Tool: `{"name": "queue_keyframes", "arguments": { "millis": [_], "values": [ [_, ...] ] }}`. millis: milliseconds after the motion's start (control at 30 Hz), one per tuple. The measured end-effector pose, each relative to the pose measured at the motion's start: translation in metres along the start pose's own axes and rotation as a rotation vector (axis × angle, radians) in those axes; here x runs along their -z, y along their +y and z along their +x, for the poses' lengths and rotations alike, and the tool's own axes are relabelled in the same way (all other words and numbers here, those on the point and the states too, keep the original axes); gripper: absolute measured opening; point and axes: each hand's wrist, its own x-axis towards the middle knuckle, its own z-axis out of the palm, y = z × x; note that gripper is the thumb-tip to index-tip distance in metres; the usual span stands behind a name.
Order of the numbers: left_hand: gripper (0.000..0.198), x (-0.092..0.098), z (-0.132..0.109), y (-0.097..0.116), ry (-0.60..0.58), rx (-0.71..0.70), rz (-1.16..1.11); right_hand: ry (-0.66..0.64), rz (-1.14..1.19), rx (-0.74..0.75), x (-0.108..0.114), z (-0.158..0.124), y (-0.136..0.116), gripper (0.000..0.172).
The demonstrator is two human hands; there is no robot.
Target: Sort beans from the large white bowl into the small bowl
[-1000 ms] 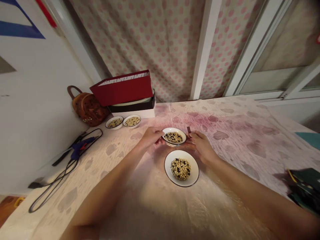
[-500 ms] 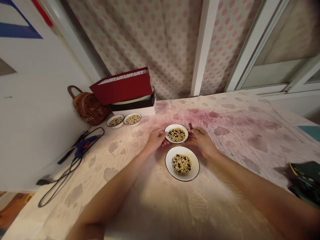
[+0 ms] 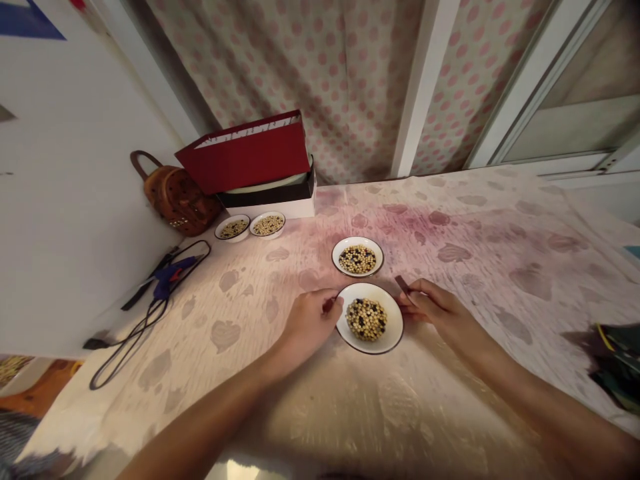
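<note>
A white dark-rimmed bowl [image 3: 370, 343] holds a heap of pale and black beads or beans [image 3: 367, 319]. My left hand [image 3: 313, 320] pinches its left rim, thumb over the edge. At the right side, my right hand [image 3: 436, 305] is closed on a small dark brown strip [image 3: 402, 285], its lower fingers at the bowl's edge. Just behind stands a second such bowl [image 3: 357, 241] with a similar mix, touched by neither hand.
Two more filled bowls [image 3: 233, 237] [image 3: 268, 235] stand at the back left before a red box [image 3: 255, 157] on a black and white box. A brown bag [image 3: 180, 200] and a blue glue gun [image 3: 167, 280] with its cord lie left. Dark green cloth [image 3: 620, 367] lies far right.
Both hands have moved from the rear bowl toward me, to the nearer bowl. The rear bowl is let go, and my left hand has taken the nearer one's rim. The view has shifted slightly.
</note>
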Motion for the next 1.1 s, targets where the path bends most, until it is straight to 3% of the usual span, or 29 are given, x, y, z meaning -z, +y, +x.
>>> {"name": "queue_keyframes", "arguments": {
  "millis": [233,500,600,733,867,1100],
  "values": [
    [0.029,0.004,0.012,0.009,0.014,-0.024,0.038,-0.003,0.041,0.024,-0.003,0.002,-0.004,0.031],
    [0.027,0.015,0.017,0.005,0.003,-0.054,0.042,0.014,-0.004,0.092,0.0,0.008,0.0,0.033],
    [0.026,0.026,0.033,0.01,0.078,-0.084,0.072,0.094,-0.074,0.194,0.003,0.024,-0.006,0.032],
    [0.016,0.031,0.075,0.023,0.106,-0.16,0.251,0.151,-0.075,0.317,-0.005,0.049,-0.023,0.028],
    [0.008,0.019,0.11,0.029,-0.051,-0.188,0.436,0.143,-0.058,0.355,-0.023,0.063,-0.029,0.029],
    [0.016,0.007,0.119,0.028,-0.016,-0.226,0.387,0.102,-0.115,0.382,-0.031,0.068,-0.023,0.025]
  ]
}}
